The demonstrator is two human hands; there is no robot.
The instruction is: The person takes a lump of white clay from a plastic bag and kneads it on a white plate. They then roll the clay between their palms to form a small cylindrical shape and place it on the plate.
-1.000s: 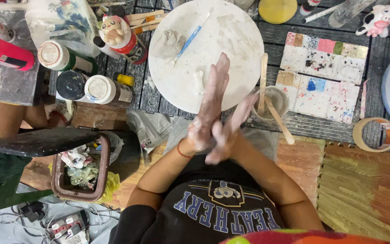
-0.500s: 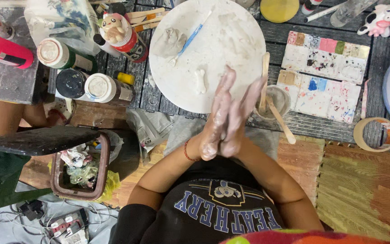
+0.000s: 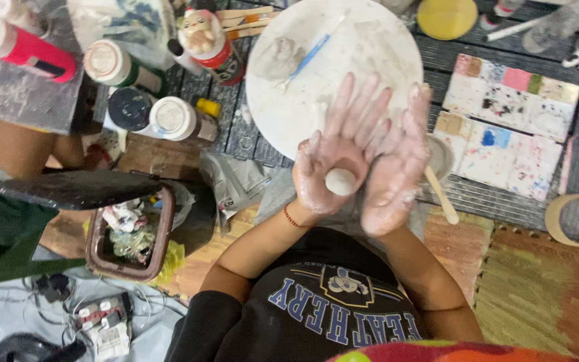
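The left hand (image 3: pixel 343 157) lies open, palm up, cradling a small white clay ball (image 3: pixel 340 181); the right hand (image 3: pixel 397 171), fingers spread, touches its side.

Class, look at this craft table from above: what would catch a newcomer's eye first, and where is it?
Mid-frame, a small white clay ball rests in the open, clay-smeared left hand, the right hand open beside it. Behind them lies a round white board; upper left stand paint bottles.

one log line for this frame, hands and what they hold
left hand: open, clay ball on palm | right hand: open beside it, clay-smeared | behind: round white board
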